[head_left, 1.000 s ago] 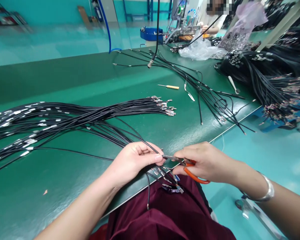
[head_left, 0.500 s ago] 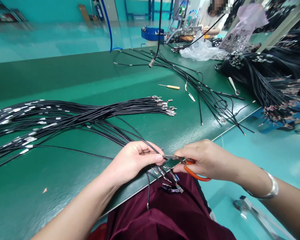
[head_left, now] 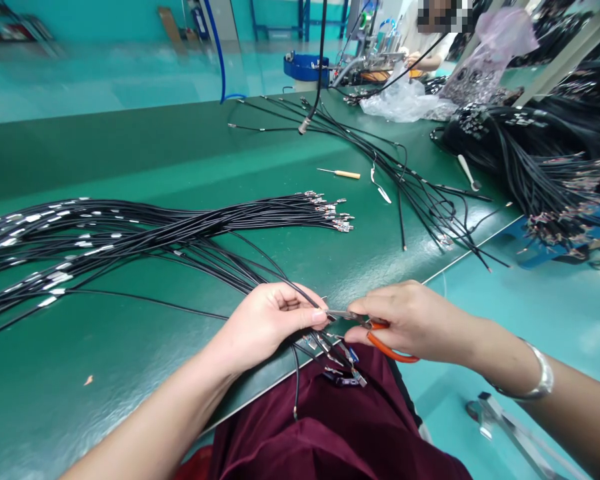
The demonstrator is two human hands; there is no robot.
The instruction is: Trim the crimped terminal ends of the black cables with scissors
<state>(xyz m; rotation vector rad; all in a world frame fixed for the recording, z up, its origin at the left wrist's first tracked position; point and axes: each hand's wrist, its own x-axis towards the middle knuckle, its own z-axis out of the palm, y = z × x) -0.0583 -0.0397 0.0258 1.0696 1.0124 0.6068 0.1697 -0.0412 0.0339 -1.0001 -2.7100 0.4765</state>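
Note:
My left hand (head_left: 275, 317) pinches the end of a black cable (head_left: 307, 295) between thumb and fingers, near the table's front edge. In my right hand (head_left: 405, 317) is a pair of pliers with orange handles (head_left: 391, 349). The thin metal jaws (head_left: 341, 313) of the pliers meet the cable end right at my left fingertips; whether they grip it is too small to tell. Below both hands, several cable ends with metal terminals (head_left: 353, 370) hang over the edge above my dark red clothing.
A large bundle of black cables (head_left: 180, 227) with white labels lies across the left. Beyond the hands are a yellow-handled awl (head_left: 347, 175), loose cables (head_left: 375, 153) and a hanging black line (head_left: 321, 60). Heaped cables (head_left: 525, 147) fill the right. Another person (head_left: 430, 60) works at the back.
Almost nothing differs. My right hand and the orange handles have shifted very slightly to the left, while my left hand keeps its hold on the cable.

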